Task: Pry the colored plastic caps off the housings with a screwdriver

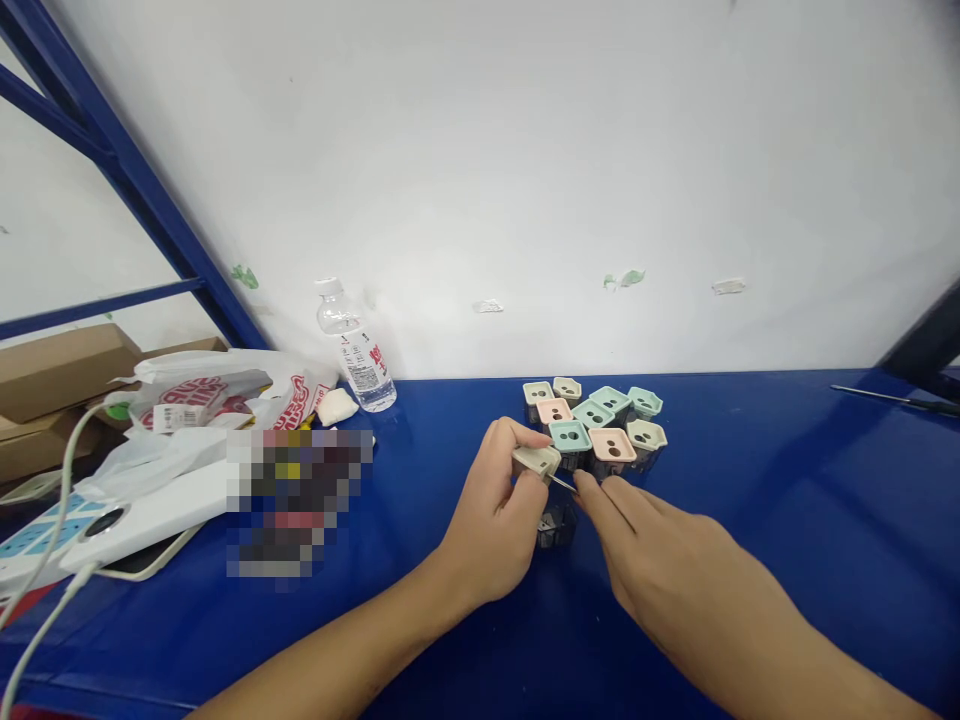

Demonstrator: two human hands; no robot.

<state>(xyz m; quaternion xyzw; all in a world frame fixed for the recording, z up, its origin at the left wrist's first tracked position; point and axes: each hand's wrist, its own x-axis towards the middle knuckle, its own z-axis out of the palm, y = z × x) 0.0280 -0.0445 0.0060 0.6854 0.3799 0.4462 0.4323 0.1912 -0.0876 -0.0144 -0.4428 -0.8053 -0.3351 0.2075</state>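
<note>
Head view: blue bench (pixel 750 480), white wall (pixel 480 170), left fingers (pixel 517 432) pinching a cream cap (pixel 535 460), right fingers (pixel 600 495) at a pin (pixel 562 482).

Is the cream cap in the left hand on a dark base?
Off: the left hand holds the cream cap clear of the dark base below it.

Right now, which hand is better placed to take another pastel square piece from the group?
Probably the right hand: it seems to hold nothing and its fingertips are right beside the pieces. The left hand is gripping a cream square piece.
</note>
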